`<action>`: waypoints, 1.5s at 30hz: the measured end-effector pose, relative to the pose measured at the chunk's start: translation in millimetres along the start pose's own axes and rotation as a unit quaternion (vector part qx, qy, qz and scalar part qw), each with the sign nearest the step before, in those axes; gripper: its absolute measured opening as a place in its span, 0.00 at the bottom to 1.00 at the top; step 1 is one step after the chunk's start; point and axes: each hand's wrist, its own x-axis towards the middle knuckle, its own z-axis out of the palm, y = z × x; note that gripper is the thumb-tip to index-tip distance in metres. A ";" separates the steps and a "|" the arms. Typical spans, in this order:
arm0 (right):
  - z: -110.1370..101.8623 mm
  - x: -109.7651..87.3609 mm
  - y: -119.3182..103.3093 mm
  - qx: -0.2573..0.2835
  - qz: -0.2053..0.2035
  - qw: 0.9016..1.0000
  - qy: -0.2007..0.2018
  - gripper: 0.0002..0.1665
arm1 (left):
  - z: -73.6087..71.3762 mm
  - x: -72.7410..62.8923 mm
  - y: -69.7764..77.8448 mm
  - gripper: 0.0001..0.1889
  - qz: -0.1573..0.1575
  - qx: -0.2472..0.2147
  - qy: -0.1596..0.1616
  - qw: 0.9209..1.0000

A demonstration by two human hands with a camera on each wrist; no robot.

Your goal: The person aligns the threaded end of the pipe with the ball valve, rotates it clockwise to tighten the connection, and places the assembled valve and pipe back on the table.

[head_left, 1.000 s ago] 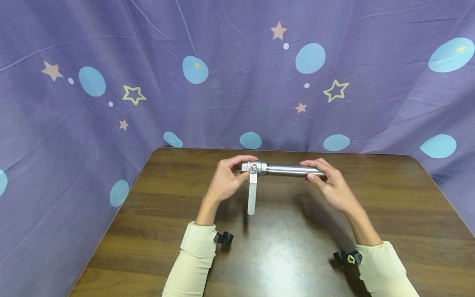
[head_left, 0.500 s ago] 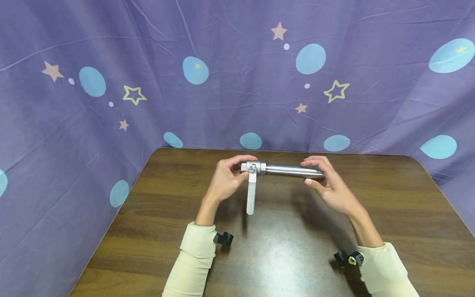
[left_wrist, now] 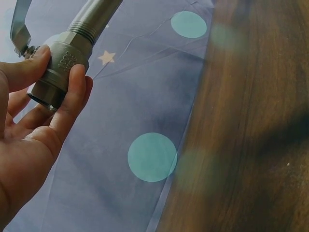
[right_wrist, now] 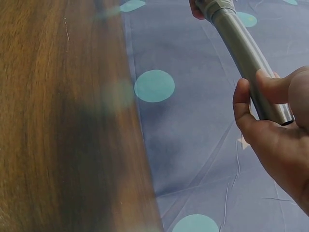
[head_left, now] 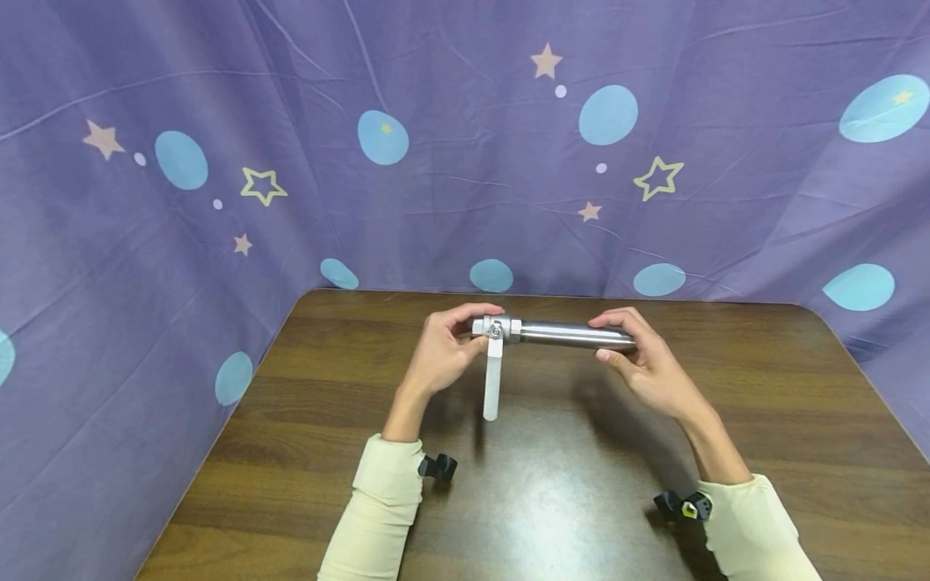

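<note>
My left hand (head_left: 445, 355) grips a silvery ball valve (head_left: 497, 327) by its body, thumb on the near side and fingers behind. The valve's flat lever handle (head_left: 492, 387) points toward me, square to the body. A shiny steel pipe (head_left: 567, 333) runs out of the valve's right end; in the left wrist view some thread (left_wrist: 83, 30) shows at that joint. Around the pipe's far right end my right hand (head_left: 654, 367) curls thumb and fingers. The right wrist view shows the pipe's open end (right_wrist: 287, 122) beside the palm. Valve and pipe are held above the table, nearly level.
A brown wood-grain table (head_left: 291, 452) lies beneath both hands. Behind it and on both sides hangs a purple curtain (head_left: 465, 202) with stars and blue spots. Small black wrist mounts (head_left: 437, 468) sit at the cuffs of the pale sleeves (head_left: 378, 500).
The pipe and valve have shifted very slightly to the left since a second ago. My right thumb and fingers have moved a little on the pipe; the left grip looks the same.
</note>
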 end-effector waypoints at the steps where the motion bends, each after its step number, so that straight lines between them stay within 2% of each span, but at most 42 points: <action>1: 0.0 0.1 0.2 0.000 0.001 1.000 0.001 0.26 | 0.1 0.0 0.2 0.24 -0.001 0.000 0.000 1.000; 9: -0.1 0.3 0.8 -0.001 0.004 1.000 0.008 0.25 | 0.4 -0.3 3.4 0.24 0.001 -0.002 -0.003 1.000; 20: -0.4 1.9 0.3 -0.025 -0.015 0.999 0.014 0.27 | 0.5 -0.8 2.6 0.24 0.003 -0.007 0.000 1.000; 28: -1.1 1.1 0.0 0.004 -0.013 1.000 0.010 0.23 | 1.0 -1.1 3.0 0.24 0.005 -0.008 -0.001 1.000; 33: -2.4 1.3 1.9 -0.002 -0.019 1.000 0.009 0.22 | 1.2 -1.1 2.0 0.24 -0.002 -0.015 -0.005 1.000; 41: -3.7 0.6 0.8 -0.016 -0.012 1.000 0.002 0.22 | 1.2 -1.7 1.7 0.24 -0.010 -0.028 -0.010 0.999; 45: -3.0 -0.7 -2.2 -0.003 0.001 1.000 -0.004 0.24 | 1.3 -1.6 1.5 0.24 -0.012 -0.030 -0.012 0.999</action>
